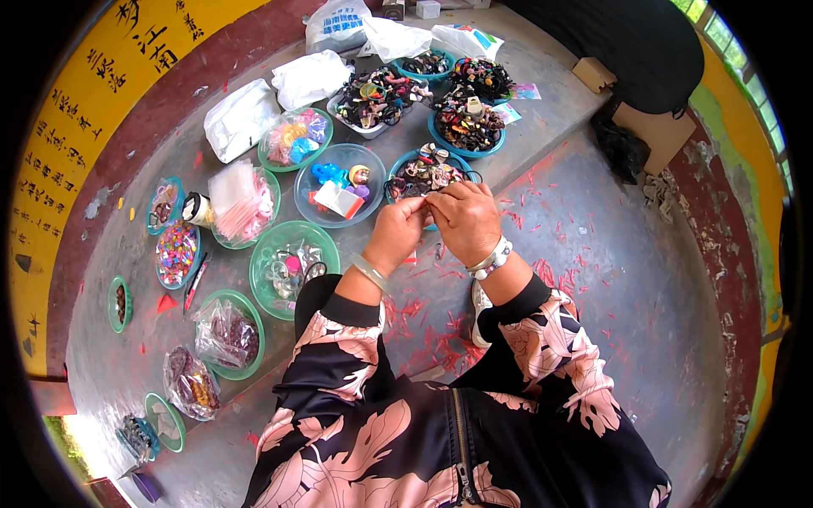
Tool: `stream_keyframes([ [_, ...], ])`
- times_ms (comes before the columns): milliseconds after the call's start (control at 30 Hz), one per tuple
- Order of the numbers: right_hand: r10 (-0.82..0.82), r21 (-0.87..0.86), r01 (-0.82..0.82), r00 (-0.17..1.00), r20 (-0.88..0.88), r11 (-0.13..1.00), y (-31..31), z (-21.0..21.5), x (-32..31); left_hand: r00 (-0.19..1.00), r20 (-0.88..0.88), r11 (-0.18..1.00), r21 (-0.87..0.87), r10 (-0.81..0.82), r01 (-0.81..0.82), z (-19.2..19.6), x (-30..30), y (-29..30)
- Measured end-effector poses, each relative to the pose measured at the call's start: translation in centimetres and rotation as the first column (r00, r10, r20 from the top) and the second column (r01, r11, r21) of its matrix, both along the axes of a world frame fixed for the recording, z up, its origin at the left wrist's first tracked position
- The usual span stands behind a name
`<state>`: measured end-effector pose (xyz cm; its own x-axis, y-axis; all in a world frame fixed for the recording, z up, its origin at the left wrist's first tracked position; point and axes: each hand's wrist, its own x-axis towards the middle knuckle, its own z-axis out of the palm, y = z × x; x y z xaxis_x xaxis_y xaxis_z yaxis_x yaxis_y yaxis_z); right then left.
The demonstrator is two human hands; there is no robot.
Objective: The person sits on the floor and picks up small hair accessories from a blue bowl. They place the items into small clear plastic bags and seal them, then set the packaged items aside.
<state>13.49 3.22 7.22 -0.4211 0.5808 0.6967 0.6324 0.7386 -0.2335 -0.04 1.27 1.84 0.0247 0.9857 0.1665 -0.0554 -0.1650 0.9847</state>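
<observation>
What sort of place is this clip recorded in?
Probably an informal outdoor craft-assembly spot on a concrete step: green bowls of beads and small hair ornaments laid out, plastic bags of supplies, red scraps on the floor. Both hands, left hand and right hand, work a tiny piece.

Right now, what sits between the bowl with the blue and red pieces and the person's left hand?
Head view: nothing stands between the clear bowl and the left hand, only bare grey concrete ledge. The green bowl lies lower left, off that line.
</observation>
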Motion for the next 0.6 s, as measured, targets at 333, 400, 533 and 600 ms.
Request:
stream_keyframes([
  [333, 0.026, -0.017, -0.024, 0.984, 0.178, 1.0, 0.0, 0.0, 0.4, 0.881, -0.464, 0.989, 0.147, 0.098, -0.032, 0.6, 0.0, -0.5],
  [400, 0.047, -0.036, -0.04, 0.98, 0.193, 0.999, 0.0, -0.1, 0.5, 0.862, -0.5, 0.991, 0.136, 0.081, -0.015, 0.9, -0.1, -0.6],
  [533, 0.068, -0.063, -0.056, 0.976, 0.207, 0.996, 0.0, -0.2, 0.5, 0.836, -0.543, 0.989, 0.145, 0.086, -0.008, 1.3, 0.0, -0.9],
  [600, 0.067, -0.073, -0.053, 0.977, 0.203, 0.996, 0.0, -0.3, 0.5, 0.838, -0.538, 0.988, 0.152, 0.092, -0.011, 0.9, 0.0, -0.8],
])
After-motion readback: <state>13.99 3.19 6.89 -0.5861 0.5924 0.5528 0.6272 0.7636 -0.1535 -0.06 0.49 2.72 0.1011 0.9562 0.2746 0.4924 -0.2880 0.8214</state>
